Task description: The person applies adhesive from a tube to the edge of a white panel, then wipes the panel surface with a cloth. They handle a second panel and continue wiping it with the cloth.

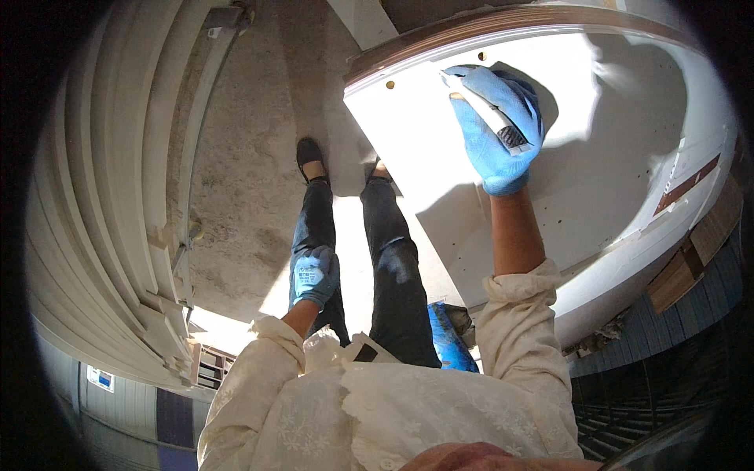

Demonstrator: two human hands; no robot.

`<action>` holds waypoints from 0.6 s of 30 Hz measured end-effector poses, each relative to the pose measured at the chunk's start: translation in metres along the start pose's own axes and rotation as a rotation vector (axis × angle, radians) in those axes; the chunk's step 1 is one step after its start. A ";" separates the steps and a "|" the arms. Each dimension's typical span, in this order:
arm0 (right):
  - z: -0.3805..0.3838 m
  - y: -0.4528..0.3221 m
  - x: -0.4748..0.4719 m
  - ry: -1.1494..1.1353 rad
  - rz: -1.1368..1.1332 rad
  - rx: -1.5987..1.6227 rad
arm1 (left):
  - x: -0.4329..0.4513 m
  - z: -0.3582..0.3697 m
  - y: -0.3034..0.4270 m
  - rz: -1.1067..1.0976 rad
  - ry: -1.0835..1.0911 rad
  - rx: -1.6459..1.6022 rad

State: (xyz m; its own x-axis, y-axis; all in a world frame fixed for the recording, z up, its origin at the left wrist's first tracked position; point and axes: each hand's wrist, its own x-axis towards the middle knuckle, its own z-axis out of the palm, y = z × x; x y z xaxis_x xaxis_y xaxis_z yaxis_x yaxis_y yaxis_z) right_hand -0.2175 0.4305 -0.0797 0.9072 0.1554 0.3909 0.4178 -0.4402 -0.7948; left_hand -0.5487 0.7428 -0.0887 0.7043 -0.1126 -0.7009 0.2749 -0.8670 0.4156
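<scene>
My right hand (500, 126), in a blue knit glove, is closed around a slim white tool (486, 112) with a dark textured end; its kind is hard to tell. The tool's narrow tip points up and left, over a white panel (430, 135). Two small round holes show near the panel's far edge, left of and beyond the hand. My left hand (317, 274), gloved in blue with a printed back, rests on my left thigh near the knee. Its fingers are curled down and mostly hidden, so whether they hold anything cannot be seen.
Long pale boards (159, 147) stand in a row on the left beside a metal frame. Brown-edged panels lie stacked at the far side of the white panel. A blue bag (450, 338) is by my right leg. Cardboard (677, 279) lies at the right.
</scene>
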 end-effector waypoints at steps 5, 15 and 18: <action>0.000 -0.002 0.002 0.008 0.011 0.021 | 0.002 -0.002 0.002 -0.012 -0.029 0.021; 0.002 -0.001 -0.005 0.013 0.072 0.104 | 0.002 0.001 0.000 0.016 -0.011 0.027; 0.001 -0.001 -0.004 0.003 0.075 0.066 | 0.001 0.003 -0.001 -0.034 -0.031 0.043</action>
State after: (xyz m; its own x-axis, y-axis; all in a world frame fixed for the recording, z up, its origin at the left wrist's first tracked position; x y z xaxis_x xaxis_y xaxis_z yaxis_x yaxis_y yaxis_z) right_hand -0.2212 0.4310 -0.0812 0.9360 0.1212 0.3306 0.3511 -0.3912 -0.8507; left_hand -0.5501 0.7422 -0.0914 0.6742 -0.0973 -0.7321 0.2696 -0.8904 0.3667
